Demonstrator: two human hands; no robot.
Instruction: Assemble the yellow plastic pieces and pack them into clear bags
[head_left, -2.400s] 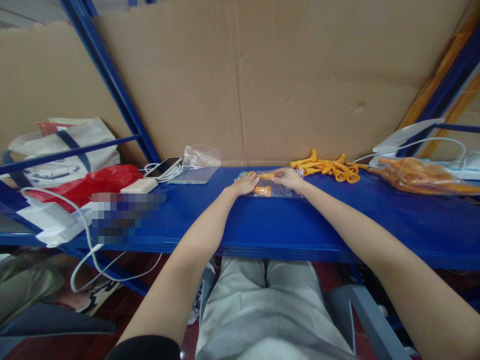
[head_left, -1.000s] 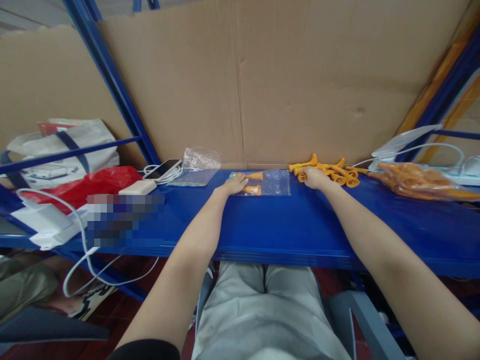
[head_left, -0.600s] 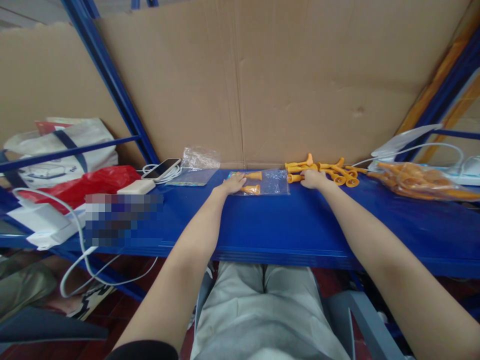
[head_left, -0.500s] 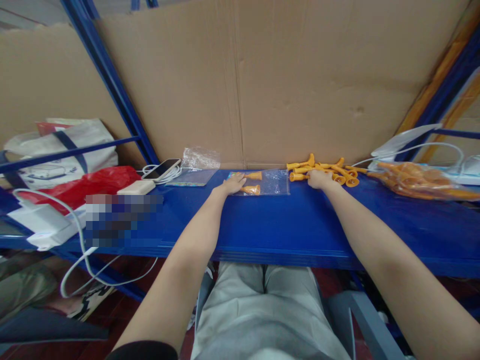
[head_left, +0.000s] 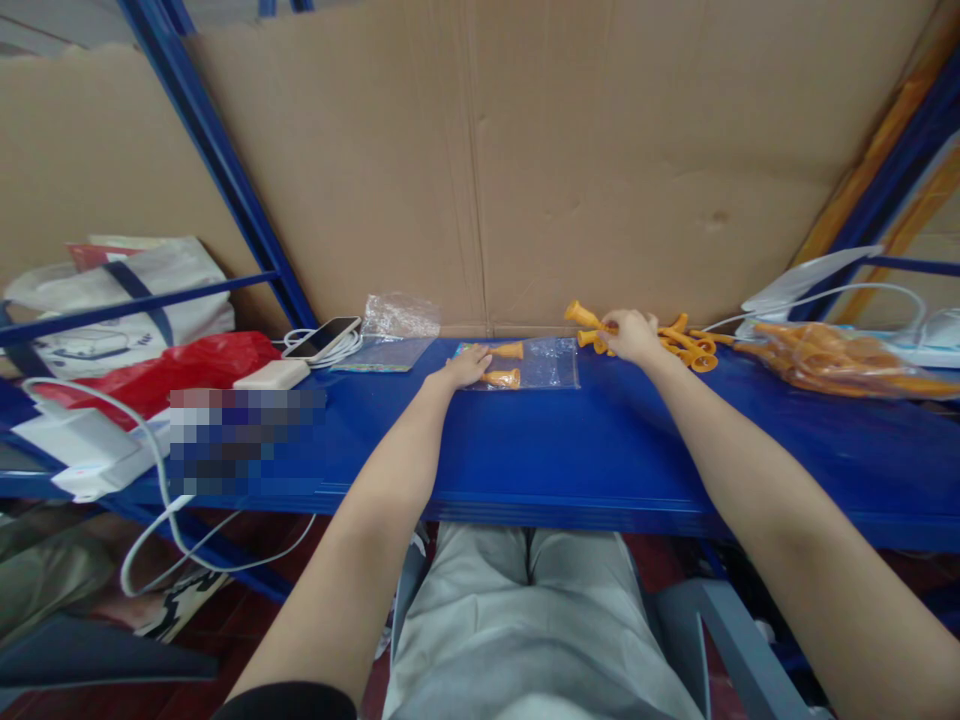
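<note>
My left hand (head_left: 469,368) lies flat with its fingers stretched over a clear plastic bag (head_left: 551,362) on the blue shelf. Two orange flared plastic pieces, an upper one (head_left: 508,351) and a lower one (head_left: 502,379), extend from by its fingers; whether they are inside the bag or on it I cannot tell. My right hand (head_left: 632,336) is closed on an orange horn-shaped piece (head_left: 582,315), its flared end pointing left and up. Beneath and beside that hand is a pile of similar orange pieces (head_left: 694,352). My right fingertips are partly hidden.
A large clear bag of orange pieces (head_left: 840,362) lies at the right. Left of my hands are another clear bag (head_left: 401,335), a phone (head_left: 324,340), a red plastic bag (head_left: 202,372) and white chargers (head_left: 82,440). Cardboard (head_left: 600,160) stands behind the shelf (head_left: 570,470).
My right hand has risen from the pile and shifted slightly left, lifting one orange horn-shaped piece. My left hand has stayed in place on the bag.
</note>
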